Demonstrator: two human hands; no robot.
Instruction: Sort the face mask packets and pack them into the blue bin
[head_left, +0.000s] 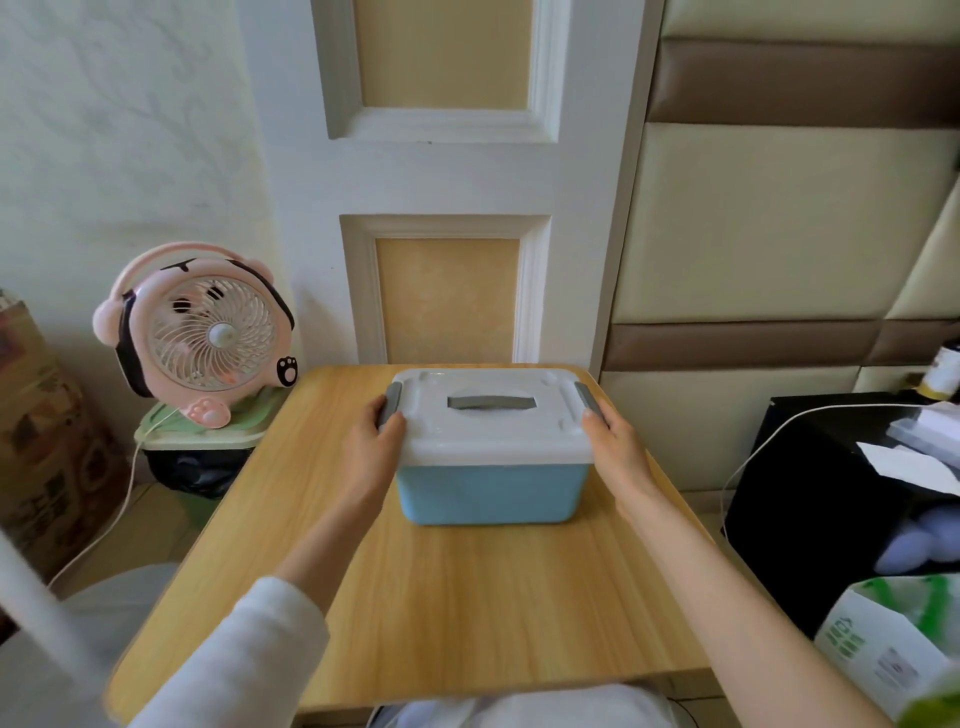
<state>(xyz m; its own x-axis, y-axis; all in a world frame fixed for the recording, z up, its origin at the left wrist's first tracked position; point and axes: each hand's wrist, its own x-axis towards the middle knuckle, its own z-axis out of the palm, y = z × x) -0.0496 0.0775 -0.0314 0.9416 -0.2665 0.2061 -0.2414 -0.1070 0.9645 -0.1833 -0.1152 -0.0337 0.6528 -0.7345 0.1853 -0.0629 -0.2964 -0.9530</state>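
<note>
The blue bin (491, 493) stands at the far middle of the wooden table (441, 597), with its white lid (488, 431) on and a grey handle (491, 402) recessed in the lid's top. My left hand (371, 447) grips the bin's left side, thumb on the grey latch (390, 405). My right hand (615, 447) grips the right side at the other grey latch (589, 397). No face mask packets show on the table; the bin's inside is hidden by the lid.
A pink desk fan (208, 332) sits on a green-lidded trash can (208, 431) left of the table. A cardboard box (47, 441) is at far left. On the right are a black cabinet (810, 493) and a green-and-white bag (893, 649). A panelled wall is just behind the table.
</note>
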